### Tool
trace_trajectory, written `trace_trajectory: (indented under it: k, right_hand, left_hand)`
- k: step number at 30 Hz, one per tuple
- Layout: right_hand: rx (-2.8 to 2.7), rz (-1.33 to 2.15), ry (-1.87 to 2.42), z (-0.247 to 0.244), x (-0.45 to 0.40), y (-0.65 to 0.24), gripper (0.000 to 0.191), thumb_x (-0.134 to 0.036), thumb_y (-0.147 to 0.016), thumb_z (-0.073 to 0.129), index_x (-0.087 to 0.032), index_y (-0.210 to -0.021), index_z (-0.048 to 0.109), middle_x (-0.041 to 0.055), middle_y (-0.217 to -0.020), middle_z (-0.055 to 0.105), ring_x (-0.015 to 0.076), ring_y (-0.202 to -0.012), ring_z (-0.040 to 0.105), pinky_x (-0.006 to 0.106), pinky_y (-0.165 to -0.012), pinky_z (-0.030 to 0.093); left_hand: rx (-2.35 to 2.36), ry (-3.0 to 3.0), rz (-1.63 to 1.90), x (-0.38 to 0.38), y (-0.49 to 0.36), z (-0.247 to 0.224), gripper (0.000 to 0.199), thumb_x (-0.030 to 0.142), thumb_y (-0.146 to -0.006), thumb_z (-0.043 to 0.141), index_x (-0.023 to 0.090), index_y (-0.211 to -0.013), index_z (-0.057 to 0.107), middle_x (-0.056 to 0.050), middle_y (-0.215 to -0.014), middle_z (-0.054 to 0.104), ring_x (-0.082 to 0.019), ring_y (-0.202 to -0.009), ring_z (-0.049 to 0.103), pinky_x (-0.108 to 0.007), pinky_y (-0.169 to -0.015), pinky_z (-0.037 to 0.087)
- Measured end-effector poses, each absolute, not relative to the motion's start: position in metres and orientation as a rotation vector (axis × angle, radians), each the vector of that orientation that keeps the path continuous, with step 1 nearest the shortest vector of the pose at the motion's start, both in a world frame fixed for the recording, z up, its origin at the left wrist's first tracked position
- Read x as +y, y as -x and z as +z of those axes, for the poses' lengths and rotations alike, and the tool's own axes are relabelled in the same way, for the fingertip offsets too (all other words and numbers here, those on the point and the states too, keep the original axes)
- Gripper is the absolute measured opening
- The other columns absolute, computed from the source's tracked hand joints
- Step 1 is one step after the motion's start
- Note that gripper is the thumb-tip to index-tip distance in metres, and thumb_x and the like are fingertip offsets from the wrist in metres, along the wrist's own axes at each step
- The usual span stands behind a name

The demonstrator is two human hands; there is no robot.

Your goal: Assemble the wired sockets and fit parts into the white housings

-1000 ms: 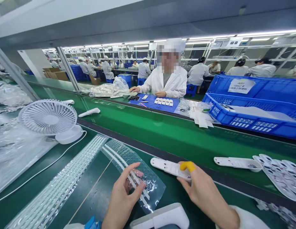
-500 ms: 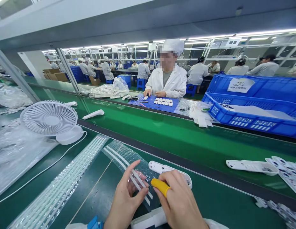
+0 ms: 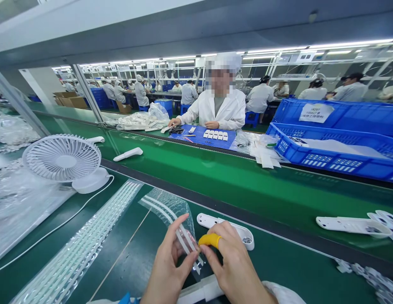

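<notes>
My left hand (image 3: 176, 257) grips a clear bubble-textured plastic sheet (image 3: 184, 207) carrying two white strips (image 3: 161, 210), with the thumb near the strips' lower end. A yellow finger cot (image 3: 209, 240) covers my right index finger. The thumb and index finger of my right hand (image 3: 230, 259) pinch the sheet's edge beside my left fingertips; whether a strip is caught too, I cannot tell. Just behind my right hand lies a long white plastic housing (image 3: 244, 236). Another white part (image 3: 199, 291) lies under my wrists, mostly hidden.
On the left lies a longer strip sheet (image 3: 79, 245), near a white fan (image 3: 65, 162) with its cable. A green conveyor belt (image 3: 190, 164) carries a white handle (image 3: 128, 154) and another housing (image 3: 348, 226). A co-worker (image 3: 220, 105) sits opposite, left of the blue crates (image 3: 336, 160).
My right fingertips have come closer to my left ones, onto the sheet, which bends more. The white pieces on the belt have shifted right. The co-worker's hand has reached out to the left.
</notes>
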State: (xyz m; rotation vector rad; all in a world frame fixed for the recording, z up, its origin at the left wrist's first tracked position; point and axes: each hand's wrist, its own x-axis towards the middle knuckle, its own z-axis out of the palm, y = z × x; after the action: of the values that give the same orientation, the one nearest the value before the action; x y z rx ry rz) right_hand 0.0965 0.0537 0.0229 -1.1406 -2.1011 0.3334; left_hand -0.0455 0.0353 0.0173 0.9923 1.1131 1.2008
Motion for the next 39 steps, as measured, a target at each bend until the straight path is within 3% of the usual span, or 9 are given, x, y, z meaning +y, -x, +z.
trace_trajectory:
  k: [5, 9, 12, 17, 20, 25, 28, 34, 39]
  right_hand:
    - [-2.081, 0.204, 1.16, 0.028, 0.065, -0.121, 0.018, -0.015, -0.085, 0.039, -0.019, -0.078, 0.055, 0.0077, -0.082, 0.06, 0.0188, -0.076, 0.054, 0.035, -0.064, 0.05]
    - [-2.365, 0.077, 1.267, 0.023, 0.07, -0.15, 0.02, -0.013, -0.081, 0.043, -0.018, -0.064, 0.055, 0.0142, -0.115, 0.055, 0.0299, -0.109, 0.046, 0.048, -0.078, 0.048]
    - [-2.546, -0.066, 1.363, 0.01, 0.068, -0.162, 0.021, -0.007, -0.076, 0.046, -0.016, -0.062, 0.058, 0.0152, -0.121, 0.052, 0.0353, -0.113, 0.043, 0.055, -0.08, 0.045]
    - [-2.447, 0.041, 1.352, -0.008, 0.065, -0.171, 0.02, -0.011, -0.083, 0.042, -0.018, -0.068, 0.053, 0.0136, -0.12, 0.05, 0.0275, -0.109, 0.047, 0.048, -0.082, 0.047]
    - [-2.343, 0.203, 1.257, -0.007, 0.062, -0.175, 0.012, -0.017, -0.084, 0.043, -0.02, -0.088, 0.053, 0.0126, -0.126, 0.045, 0.0244, -0.115, 0.044, 0.044, -0.088, 0.047]
    - [-2.346, 0.363, 1.172, 0.0, 0.052, -0.179, 0.035, -0.021, -0.083, 0.044, -0.029, -0.118, 0.041, 0.0097, -0.128, 0.046, 0.0258, -0.115, 0.046, 0.041, -0.083, 0.051]
    - [-2.327, 0.427, 1.177, -0.003, 0.05, -0.179, 0.05, -0.022, -0.083, 0.044, -0.028, -0.13, 0.028, 0.0109, -0.126, 0.048, 0.0262, -0.112, 0.049, 0.041, -0.082, 0.051]
    - [-2.22, 0.203, 1.169, -0.003, 0.055, -0.181, 0.015, -0.027, -0.085, 0.047, -0.026, -0.097, 0.054, 0.0064, -0.128, 0.047, 0.0259, -0.121, 0.039, 0.046, -0.091, 0.044]
    - [-2.108, 0.044, 1.255, 0.002, 0.061, -0.174, 0.014, -0.027, -0.084, 0.045, -0.022, -0.081, 0.058, 0.0099, -0.113, 0.058, 0.0266, -0.109, 0.05, 0.047, -0.082, 0.051]
  left_hand:
    - [1.242, -1.121, 1.161, 0.038, 0.048, 0.018, 0.044, 0.025, -0.073, 0.06, 0.024, -0.115, 0.049, -0.001, -0.084, 0.061, -0.018, -0.076, 0.058, -0.026, -0.072, 0.048]
    - [1.504, -1.302, 1.12, 0.04, 0.054, 0.02, 0.024, 0.03, -0.075, 0.055, 0.023, -0.095, 0.065, -0.005, -0.085, 0.059, -0.02, -0.071, 0.055, -0.029, -0.063, 0.047]
    - [1.605, -1.366, 1.138, 0.041, 0.058, 0.018, 0.023, 0.027, -0.074, 0.052, 0.023, -0.088, 0.07, -0.005, -0.084, 0.059, -0.02, -0.07, 0.055, -0.029, -0.061, 0.046]
    - [1.66, -1.325, 1.081, 0.044, 0.061, 0.014, 0.022, 0.026, -0.07, 0.054, 0.02, -0.082, 0.071, -0.002, -0.073, 0.056, -0.015, -0.05, 0.047, -0.028, -0.052, 0.043]
    - [1.669, -1.32, 1.102, 0.045, 0.061, 0.011, 0.021, 0.031, -0.071, 0.059, 0.02, -0.083, 0.071, -0.002, -0.073, 0.055, -0.015, -0.052, 0.047, -0.028, -0.054, 0.042]
    - [1.353, -1.207, 1.061, 0.043, 0.056, 0.009, 0.039, 0.026, -0.064, 0.068, 0.022, -0.103, 0.064, -0.004, -0.09, 0.061, -0.019, -0.068, 0.054, -0.028, -0.062, 0.044]
    - [1.289, -1.175, 1.078, 0.042, 0.053, 0.01, 0.033, 0.023, -0.062, 0.068, 0.021, -0.095, 0.068, -0.005, -0.088, 0.062, -0.021, -0.076, 0.056, -0.028, -0.065, 0.044]
    - [1.407, -1.267, 1.076, 0.043, 0.051, 0.014, 0.025, 0.023, -0.062, 0.067, 0.021, -0.086, 0.07, -0.006, -0.088, 0.064, -0.024, -0.078, 0.057, -0.032, -0.068, 0.043]
    - [1.437, -1.314, 1.041, 0.04, 0.052, 0.015, 0.024, 0.023, -0.062, 0.066, 0.024, -0.085, 0.07, -0.006, -0.089, 0.065, -0.026, -0.084, 0.056, -0.033, -0.072, 0.043]
